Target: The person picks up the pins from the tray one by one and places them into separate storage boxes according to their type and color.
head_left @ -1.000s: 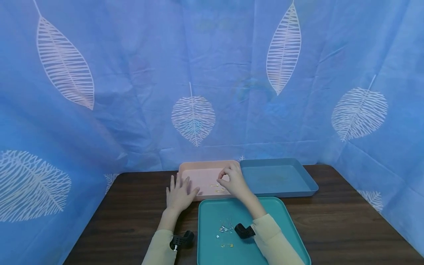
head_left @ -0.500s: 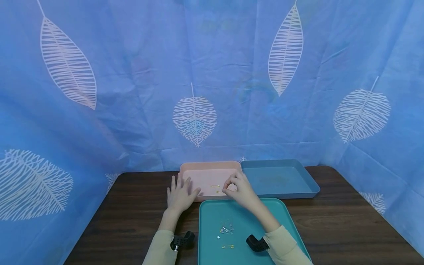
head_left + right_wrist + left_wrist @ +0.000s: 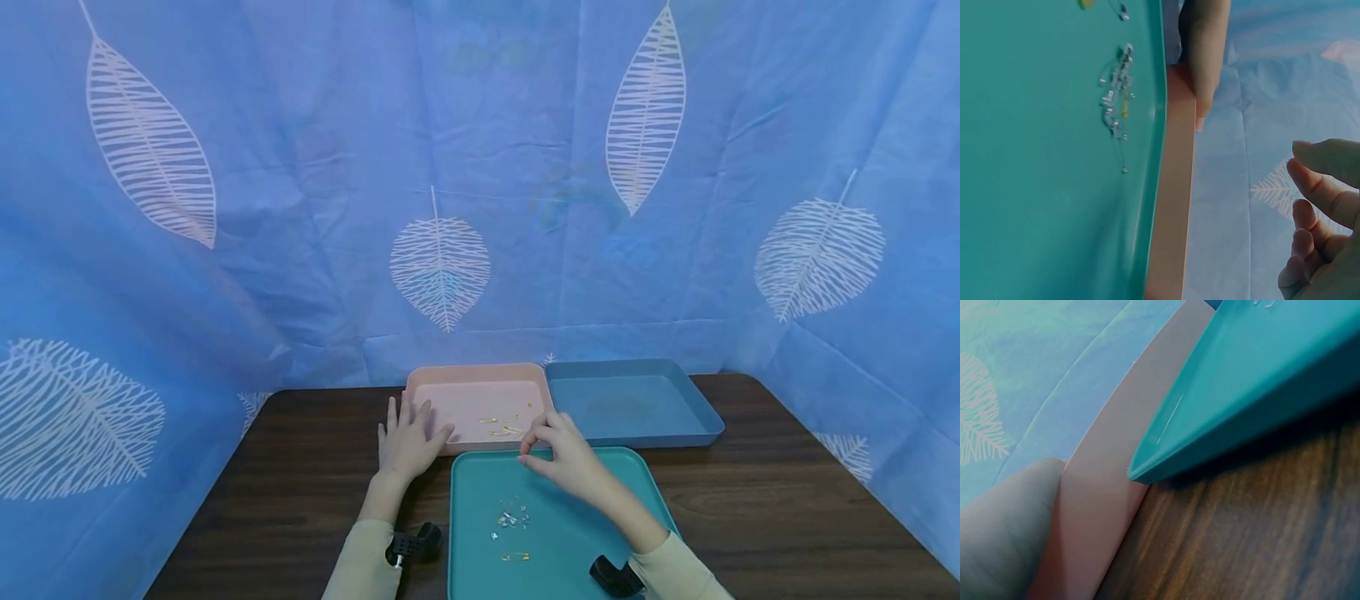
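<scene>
Hanging behind our dark wood-grain desk (image 3: pixel 300 467), a blue cloth (image 3: pixel 322 125) with white leaf prints runs from far left to far right. Next we find the left hand (image 3: pixel 407 446) resting at the left front corner of a pink tray (image 3: pixel 450 400), its fingers straight and spread, the thumb against the front rim. Inside that tray, towards its right front part, we make out several small gold-coloured pins (image 3: pixel 487 420). Just in front sits a teal tray (image 3: pixel 480 479); on it we see a tiny silvery piece (image 3: pixel 494 537), a jumbled heap of silvery pins (image 3: pixel 513 520) and, nearer to us, one gold safety pin (image 3: pixel 515 557). To their right we have the right hand (image 3: pixel 566 462) in the air above the teal tray's far edge, near the pink tray, its fingers curled in, thumb and forefinger tips nearly meeting around nothing we can see. Farthest right, beside the pink tray, we have a blue tray (image 3: pixel 630 400)
</scene>
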Motion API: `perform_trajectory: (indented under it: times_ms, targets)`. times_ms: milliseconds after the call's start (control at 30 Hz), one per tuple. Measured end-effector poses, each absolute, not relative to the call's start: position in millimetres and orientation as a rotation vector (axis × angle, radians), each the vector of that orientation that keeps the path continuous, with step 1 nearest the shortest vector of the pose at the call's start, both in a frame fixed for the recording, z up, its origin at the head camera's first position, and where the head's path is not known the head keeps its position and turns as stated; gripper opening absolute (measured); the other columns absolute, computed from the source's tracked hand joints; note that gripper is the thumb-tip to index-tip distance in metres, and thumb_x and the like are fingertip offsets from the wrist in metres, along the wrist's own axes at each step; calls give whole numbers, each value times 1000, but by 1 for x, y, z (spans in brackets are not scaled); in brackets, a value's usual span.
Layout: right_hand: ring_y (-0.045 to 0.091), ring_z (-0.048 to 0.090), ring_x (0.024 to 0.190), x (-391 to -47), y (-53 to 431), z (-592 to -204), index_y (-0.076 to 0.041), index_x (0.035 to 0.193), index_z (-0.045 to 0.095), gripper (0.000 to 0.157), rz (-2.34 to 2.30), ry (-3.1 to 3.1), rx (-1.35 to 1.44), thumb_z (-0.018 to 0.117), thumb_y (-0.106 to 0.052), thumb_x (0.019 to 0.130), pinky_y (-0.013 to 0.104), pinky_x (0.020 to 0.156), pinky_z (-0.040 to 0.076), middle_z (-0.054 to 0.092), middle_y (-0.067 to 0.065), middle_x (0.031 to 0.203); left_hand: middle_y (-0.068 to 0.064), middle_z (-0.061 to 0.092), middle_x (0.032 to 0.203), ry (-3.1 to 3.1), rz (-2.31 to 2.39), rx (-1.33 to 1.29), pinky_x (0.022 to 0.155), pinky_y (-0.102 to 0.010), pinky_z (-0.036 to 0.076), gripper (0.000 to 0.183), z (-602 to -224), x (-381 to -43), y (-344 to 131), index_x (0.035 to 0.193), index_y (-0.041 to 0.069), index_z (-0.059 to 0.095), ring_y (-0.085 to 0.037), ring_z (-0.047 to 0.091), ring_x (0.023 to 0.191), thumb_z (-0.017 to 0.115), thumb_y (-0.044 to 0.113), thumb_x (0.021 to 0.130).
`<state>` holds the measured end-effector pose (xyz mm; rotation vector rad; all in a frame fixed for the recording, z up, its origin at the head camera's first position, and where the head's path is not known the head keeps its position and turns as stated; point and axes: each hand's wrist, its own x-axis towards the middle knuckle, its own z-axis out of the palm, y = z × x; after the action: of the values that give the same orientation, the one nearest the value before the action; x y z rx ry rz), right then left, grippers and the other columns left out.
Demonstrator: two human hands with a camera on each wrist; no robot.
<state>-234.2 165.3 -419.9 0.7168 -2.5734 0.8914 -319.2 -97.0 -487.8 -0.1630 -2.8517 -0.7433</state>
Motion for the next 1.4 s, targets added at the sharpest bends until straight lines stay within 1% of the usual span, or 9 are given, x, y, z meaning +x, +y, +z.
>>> perform_trajectory:
  times_ms: [267,467,633,800,900,1133,1400]
  targets:
    - [9,34,87,-217,171,-420,-26,78,64,18,894,-2645,775,77,-15,82,26,71,34,51,-8,95,-18,14,163,-2851,-751,-172,112,-72,16,76,-487,-320,-97,150,18,41,-43,4,151,50,65,91]
    - [8,35,90,-202,171,-421,-25,83,67,10,1008,-2691,868,74,-20,86,27,74,38,49,-7,94,-20,15,163,-2848,-742,-182,112,-72,17,75,-487,-320,-98,149,18,41,-44,6,151,51,64,91]
    - [6,36,92,-193,168,-429,-23,83,68,9,1060,-2764,908,75,-17,85,25,75,40,49,-5,93,-20,15,163,-2844,-745,-188,112,-72,17,75,-488,-321,-99,149,18,41,-43,5,151,51,64,91]
    - [4,36,89,-188,164,-438,-20,84,70,7,1007,-2826,951,76,-18,83,23,76,40,48,-8,93,-20,15,163,-2848,-751,-182,112,-72,16,75,-488,-320,-99,150,18,41,-43,4,151,50,64,91]
    - [3,36,88,-186,160,-442,-19,84,70,8,983,-2860,976,77,-20,82,21,75,40,47,-10,92,-20,14,163,-2854,-749,-179,112,-72,15,76,-488,-320,-99,150,19,40,-43,3,151,50,64,91]
    - [3,36,86,-182,153,-449,-25,79,67,12,826,-2972,932,79,-26,80,21,73,39,46,-14,92,-20,17,162,-2845,-744,-177,112,-72,17,75,-490,-319,-98,149,17,42,-44,6,151,51,64,90]
    - [5,33,80,-176,150,-448,-24,73,61,20,629,-3042,879,81,-21,75,23,70,34,45,-13,87,-19,14,163,-2859,-752,-183,112,-72,16,76,-489,-319,-98,150,18,40,-43,3,151,50,65,91]
